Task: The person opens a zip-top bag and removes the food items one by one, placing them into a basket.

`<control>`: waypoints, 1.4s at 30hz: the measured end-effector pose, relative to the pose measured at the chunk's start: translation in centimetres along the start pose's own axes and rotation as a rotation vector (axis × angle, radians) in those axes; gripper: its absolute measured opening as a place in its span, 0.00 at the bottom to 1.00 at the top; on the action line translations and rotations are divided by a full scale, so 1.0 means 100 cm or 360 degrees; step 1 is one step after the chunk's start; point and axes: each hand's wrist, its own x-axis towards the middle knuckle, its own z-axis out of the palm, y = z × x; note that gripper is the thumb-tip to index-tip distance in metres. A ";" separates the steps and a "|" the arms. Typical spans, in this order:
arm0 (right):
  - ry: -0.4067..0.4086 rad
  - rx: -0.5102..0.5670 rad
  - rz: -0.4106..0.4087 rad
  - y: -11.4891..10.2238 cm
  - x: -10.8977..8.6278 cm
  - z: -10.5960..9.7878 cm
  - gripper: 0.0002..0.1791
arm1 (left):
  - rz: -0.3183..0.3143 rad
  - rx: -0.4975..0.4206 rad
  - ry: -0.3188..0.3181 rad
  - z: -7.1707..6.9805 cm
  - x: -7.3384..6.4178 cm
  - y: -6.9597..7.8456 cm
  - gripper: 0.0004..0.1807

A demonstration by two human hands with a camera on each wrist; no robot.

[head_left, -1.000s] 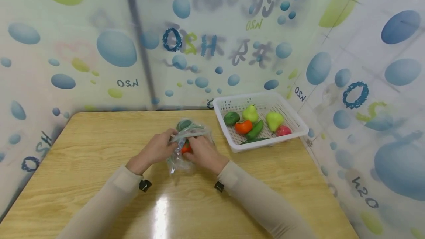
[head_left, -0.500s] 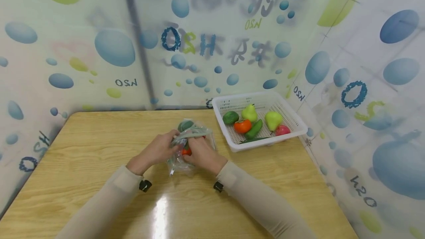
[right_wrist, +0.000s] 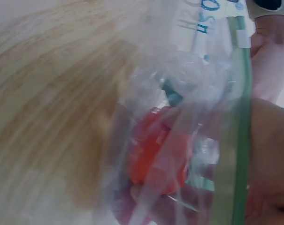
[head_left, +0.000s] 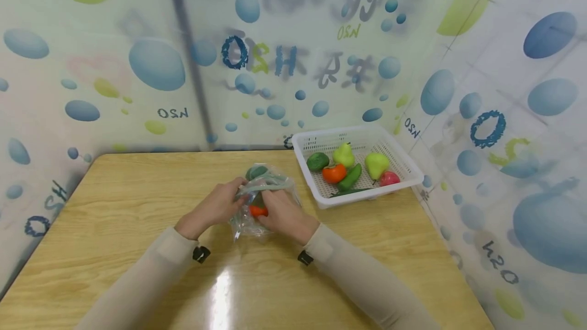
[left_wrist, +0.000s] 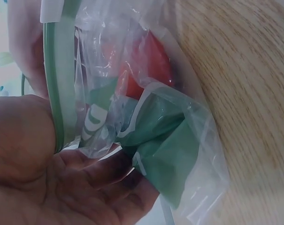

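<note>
A clear zip bag (head_left: pixel 276 183) with a green strip along its mouth lies on the wooden table. My left hand (head_left: pixel 215 207) grips its left side near the mouth; in the left wrist view, fingers (left_wrist: pixel 132 187) curl behind the plastic. My right hand (head_left: pixel 286 216) reaches through the mouth, its fingers at a glossy red-orange round fruit (right_wrist: pixel 160 150) inside. Seen from the head, that fruit (head_left: pixel 258 211) shows beside the right thumb. A dark green rounded thing (head_left: pixel 257 171) shows at the bag's far end. Plastic glare blurs the other contents.
Right of the bag stands a white perforated basket (head_left: pixel 415 176). It holds two green pears (head_left: pixel 377 165), an orange persimmon (head_left: pixel 334 173), a dark green avocado-like fruit (head_left: pixel 318 162), a green cucumber-like piece (head_left: pixel 350 177) and a pink-red fruit (head_left: pixel 389 178). Patterned walls border the table (head_left: pixel 151 192).
Both hands stay at the bag with only small shifts. The right fingers and the red-orange fruit have moved slightly inside it, and the plastic has crumpled differently. The whole head view has drifted a little.
</note>
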 end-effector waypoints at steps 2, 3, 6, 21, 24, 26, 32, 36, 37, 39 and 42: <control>-0.0028 -0.0018 0.0003 -0.003 -0.004 -0.005 0.42 | 0.0000 0.0008 0.0016 0.000 0.000 0.000 0.20; -0.0039 -0.0029 -0.0001 -0.004 -0.005 -0.007 0.40 | 0.0000 0.0015 0.0024 0.000 0.000 0.000 0.19; -0.0038 -0.0073 -0.0035 -0.007 -0.009 -0.014 0.37 | -0.0001 0.0033 0.0046 0.000 -0.001 0.000 0.19; 0.0082 0.0114 -0.0060 -0.030 -0.032 -0.051 0.37 | -0.0053 -0.0003 0.0052 -0.002 -0.005 -0.001 0.20; 0.0131 0.0209 -0.0071 -0.031 -0.036 -0.059 0.38 | -0.0070 -0.0005 0.0051 -0.003 -0.005 -0.001 0.21; 0.0167 0.0265 -0.0076 -0.030 -0.039 -0.065 0.38 | -0.0078 -0.0002 0.0058 -0.003 -0.006 -0.001 0.21; 0.0272 0.0298 -0.0044 -0.019 -0.048 -0.084 0.39 | -0.0109 -0.0020 0.0063 -0.003 -0.006 -0.004 0.23; 0.0359 0.0235 -0.0002 -0.006 -0.051 -0.096 0.38 | -0.0102 -0.0037 0.0059 -0.005 -0.007 -0.004 0.23; 0.0377 0.0224 0.0013 -0.002 -0.051 -0.099 0.38 | -0.0101 -0.0046 0.0058 -0.005 -0.007 -0.004 0.23; 0.0408 0.0213 0.0040 0.007 -0.052 -0.104 0.37 | -0.0102 -0.0055 0.0063 -0.006 -0.007 -0.004 0.23; 0.0436 0.0204 0.0088 0.023 -0.053 -0.108 0.37 | -0.0118 -0.0076 0.0062 -0.007 -0.008 -0.005 0.22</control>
